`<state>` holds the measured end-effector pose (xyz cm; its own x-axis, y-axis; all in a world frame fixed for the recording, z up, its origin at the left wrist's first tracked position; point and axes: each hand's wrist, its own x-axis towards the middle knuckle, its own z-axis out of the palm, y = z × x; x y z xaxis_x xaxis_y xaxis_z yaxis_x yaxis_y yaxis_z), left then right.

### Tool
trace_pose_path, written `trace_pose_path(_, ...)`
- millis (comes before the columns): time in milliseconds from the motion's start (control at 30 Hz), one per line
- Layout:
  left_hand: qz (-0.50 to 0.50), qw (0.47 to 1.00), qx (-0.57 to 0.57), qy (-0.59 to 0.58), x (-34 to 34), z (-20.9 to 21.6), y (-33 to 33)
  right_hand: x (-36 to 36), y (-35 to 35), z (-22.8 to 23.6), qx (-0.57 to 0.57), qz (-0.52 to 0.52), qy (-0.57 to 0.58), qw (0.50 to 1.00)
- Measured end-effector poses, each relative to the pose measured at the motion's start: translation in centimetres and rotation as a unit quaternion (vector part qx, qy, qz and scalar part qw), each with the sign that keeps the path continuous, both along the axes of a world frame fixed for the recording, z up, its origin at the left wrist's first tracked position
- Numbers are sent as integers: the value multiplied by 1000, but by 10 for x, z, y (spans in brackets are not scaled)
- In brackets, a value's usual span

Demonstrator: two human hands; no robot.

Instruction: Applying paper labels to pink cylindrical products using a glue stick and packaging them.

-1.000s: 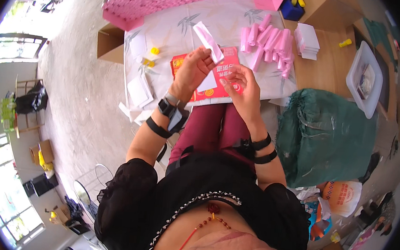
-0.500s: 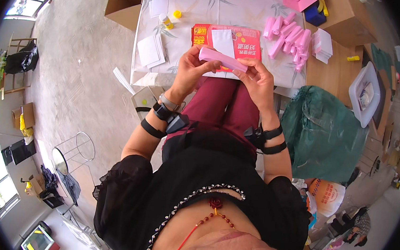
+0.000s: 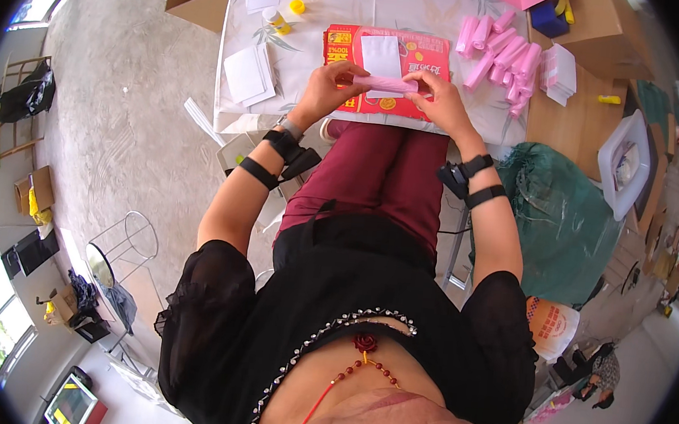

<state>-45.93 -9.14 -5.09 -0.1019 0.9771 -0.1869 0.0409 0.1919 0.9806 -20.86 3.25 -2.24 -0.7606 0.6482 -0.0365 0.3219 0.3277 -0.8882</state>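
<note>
A pink paper roll (image 3: 384, 84) is stretched level between my two hands, over the table's near edge. My left hand (image 3: 330, 90) pinches its left end between thumb and fingers. At the other end, my right hand (image 3: 440, 101) grips it the same way. Under the roll lies a red and yellow printed sheet (image 3: 430, 58), flat on the table. A white paper slip (image 3: 380, 52) rests on that sheet, its lower part covered by the roll. To the right, several similar pink rolls (image 3: 499, 52) lie in a loose pile.
White paper sheets (image 3: 246, 75) are stacked at the table's left, near a small white bottle (image 3: 274, 19) and a yellow cap (image 3: 296, 5). On the right are a white-and-pink stack (image 3: 558, 74), a blue tape dispenser (image 3: 548, 19), a cardboard box (image 3: 601, 41) and a white plastic tub (image 3: 625, 160).
Both hands have moved up and away from me with the pink roll. Its slant has levelled out, and it now looks narrower and rounder.
</note>
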Motion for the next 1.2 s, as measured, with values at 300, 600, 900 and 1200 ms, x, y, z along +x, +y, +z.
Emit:
trace_pose_path(300,53,930,191,311,8,-35,28,-19,26,-59,171,-16,9,985)
trace_pose_path(600,13,875,262,408,10,-41,19,-12,26,-69,244,13,32,969)
trace_pose_path(900,15,863,281,419,11,-40,21,-11,30,-68,266,33,55,962)
trace_pose_path(1200,6,856,260,447,16,-30,15,-12,30,-70,297,50,63,951)
